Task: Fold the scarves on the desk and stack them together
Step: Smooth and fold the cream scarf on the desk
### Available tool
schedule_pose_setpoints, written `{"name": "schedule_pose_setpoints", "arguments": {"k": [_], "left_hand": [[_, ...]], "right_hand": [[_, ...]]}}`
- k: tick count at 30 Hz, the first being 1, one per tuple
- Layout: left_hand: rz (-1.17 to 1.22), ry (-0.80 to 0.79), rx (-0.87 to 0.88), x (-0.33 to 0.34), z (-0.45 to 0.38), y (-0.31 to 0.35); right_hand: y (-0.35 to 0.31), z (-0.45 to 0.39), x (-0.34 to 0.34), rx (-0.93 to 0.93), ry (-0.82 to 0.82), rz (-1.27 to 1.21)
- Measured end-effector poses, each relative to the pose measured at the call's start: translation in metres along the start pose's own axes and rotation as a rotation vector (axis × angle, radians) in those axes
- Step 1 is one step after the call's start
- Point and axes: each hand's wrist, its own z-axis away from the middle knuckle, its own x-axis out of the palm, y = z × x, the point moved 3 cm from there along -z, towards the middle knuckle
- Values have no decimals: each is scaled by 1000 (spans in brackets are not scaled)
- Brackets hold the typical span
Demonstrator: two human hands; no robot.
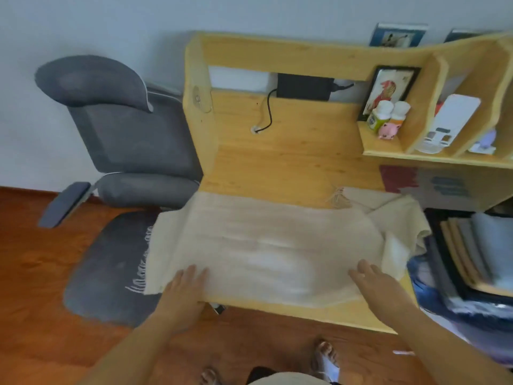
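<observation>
Both hands flat on scarf [266,245]; left hand [184,287] and right hand [374,284] fingers straight, loosely together. Smooth outward from fingertips before folding; fringe overhangs beyond left fingers.

Both arms are bare all the way up, with no sleeves showing. The left hand [184,287] and the right hand [374,282] wear no gloves. A thin ring seems to sit on one right finger, but it is too blurry to be sure. Below, two feet wear open sandals with pale straps [327,359], toes showing. A pale beige bit of clothing [288,380] peeks in at the bottom edge.
</observation>
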Motion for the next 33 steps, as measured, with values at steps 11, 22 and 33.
{"name": "schedule_pose_setpoints", "arguments": {"k": [11, 22, 33], "left_hand": [[-33, 69, -84, -25, -16, 73], [-18, -62, 63, 9, -19, 176], [-67, -109, 90, 2, -28, 240]], "right_hand": [[40, 6, 15, 354, 5, -801], [175, -36, -6, 881, 89, -960], [194, -68, -18, 1191, 354, -1958]]}}
